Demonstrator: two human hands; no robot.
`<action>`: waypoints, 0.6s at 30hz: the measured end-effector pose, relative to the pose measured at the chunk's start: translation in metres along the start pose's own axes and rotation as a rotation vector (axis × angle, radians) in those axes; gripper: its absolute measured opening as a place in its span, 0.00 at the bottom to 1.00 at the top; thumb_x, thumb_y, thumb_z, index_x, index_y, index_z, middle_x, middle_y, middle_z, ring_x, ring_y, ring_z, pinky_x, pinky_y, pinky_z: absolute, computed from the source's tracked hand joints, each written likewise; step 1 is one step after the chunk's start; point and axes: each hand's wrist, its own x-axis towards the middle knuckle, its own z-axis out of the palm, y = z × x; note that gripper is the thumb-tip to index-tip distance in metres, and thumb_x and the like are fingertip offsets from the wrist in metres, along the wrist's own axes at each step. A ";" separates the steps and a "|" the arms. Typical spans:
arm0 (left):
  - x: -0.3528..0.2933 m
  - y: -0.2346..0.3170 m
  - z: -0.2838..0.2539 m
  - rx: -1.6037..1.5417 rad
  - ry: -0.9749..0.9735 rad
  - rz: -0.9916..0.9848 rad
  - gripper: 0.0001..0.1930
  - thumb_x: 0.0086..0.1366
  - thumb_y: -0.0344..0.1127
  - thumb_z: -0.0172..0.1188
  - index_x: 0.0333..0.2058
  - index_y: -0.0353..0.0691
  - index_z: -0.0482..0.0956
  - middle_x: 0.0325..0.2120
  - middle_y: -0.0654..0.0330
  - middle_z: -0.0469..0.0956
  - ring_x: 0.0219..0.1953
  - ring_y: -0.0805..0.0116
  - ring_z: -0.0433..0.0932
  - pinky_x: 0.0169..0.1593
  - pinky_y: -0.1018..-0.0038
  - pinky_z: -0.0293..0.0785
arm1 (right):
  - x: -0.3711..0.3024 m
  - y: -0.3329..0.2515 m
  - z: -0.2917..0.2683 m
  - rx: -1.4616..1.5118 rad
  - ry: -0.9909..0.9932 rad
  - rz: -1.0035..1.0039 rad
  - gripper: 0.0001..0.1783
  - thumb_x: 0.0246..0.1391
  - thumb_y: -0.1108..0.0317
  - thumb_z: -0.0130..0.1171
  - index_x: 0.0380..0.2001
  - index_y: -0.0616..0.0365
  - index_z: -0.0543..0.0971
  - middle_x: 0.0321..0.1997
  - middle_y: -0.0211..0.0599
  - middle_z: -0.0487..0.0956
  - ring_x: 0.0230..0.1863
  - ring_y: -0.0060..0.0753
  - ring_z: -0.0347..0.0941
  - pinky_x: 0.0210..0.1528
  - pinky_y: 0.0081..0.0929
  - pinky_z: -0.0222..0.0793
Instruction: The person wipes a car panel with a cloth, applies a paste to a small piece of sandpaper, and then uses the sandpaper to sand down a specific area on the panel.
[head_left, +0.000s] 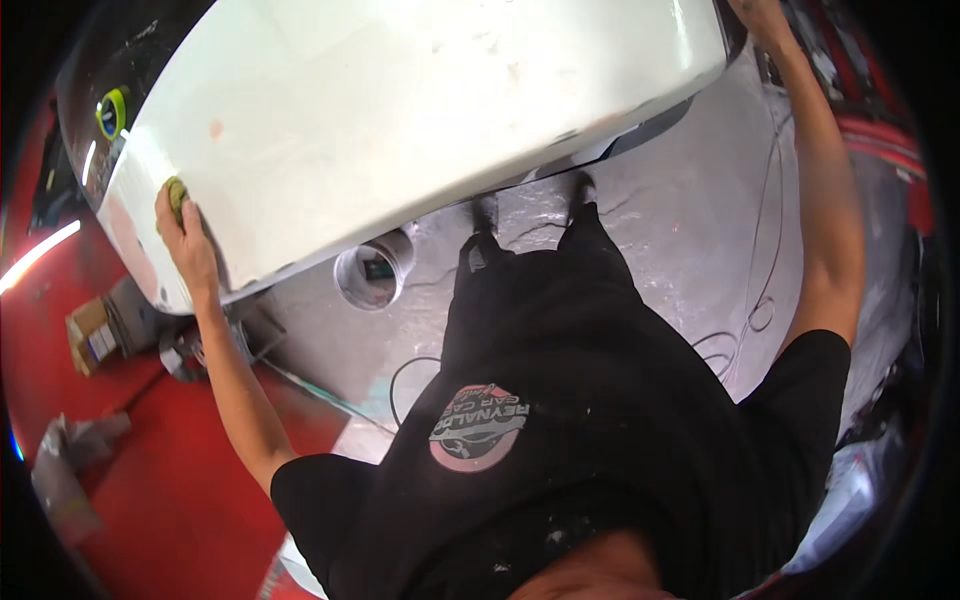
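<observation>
A large white car body panel (400, 110) spans the top of the view, with pinkish and dull patches on its paint. My left hand (185, 235) lies on its left part, fingers closed round a small yellow-green sponge (176, 196) pressed to the surface. Up at the top right, my right hand (760, 18) is beside the panel's dark right end. The frame's edge cuts off its fingers, so I cannot see whether they hold anything.
A yellow-green tape roll (112, 112) rests on dark glass beyond the panel. Below the panel stands a pale bucket (370, 272). A cardboard box (92, 335) and crumpled plastic sheeting (68, 470) are on the left, over red floor. A thin hose (765, 300) trails at right.
</observation>
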 end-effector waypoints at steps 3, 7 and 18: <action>-0.020 0.037 0.015 0.106 0.039 0.000 0.23 0.74 0.33 0.52 0.65 0.31 0.68 0.63 0.47 0.70 0.65 0.52 0.68 0.70 0.62 0.59 | 0.002 0.014 0.028 0.145 0.075 0.021 0.33 0.69 0.55 0.51 0.70 0.64 0.65 0.74 0.56 0.63 0.76 0.52 0.56 0.76 0.38 0.48; -0.019 0.057 0.028 0.185 0.056 -0.031 0.23 0.75 0.36 0.52 0.64 0.31 0.68 0.63 0.45 0.71 0.65 0.49 0.68 0.70 0.60 0.60 | 0.002 0.004 0.020 0.303 0.083 -0.053 0.34 0.69 0.56 0.49 0.71 0.65 0.64 0.75 0.57 0.62 0.76 0.52 0.55 0.77 0.38 0.46; -0.015 0.060 0.025 0.225 0.108 -0.093 0.23 0.75 0.39 0.51 0.64 0.34 0.70 0.62 0.45 0.72 0.65 0.49 0.69 0.69 0.61 0.61 | 0.009 0.008 0.014 0.241 0.084 -0.074 0.31 0.69 0.55 0.49 0.67 0.65 0.69 0.70 0.56 0.69 0.73 0.48 0.62 0.75 0.41 0.53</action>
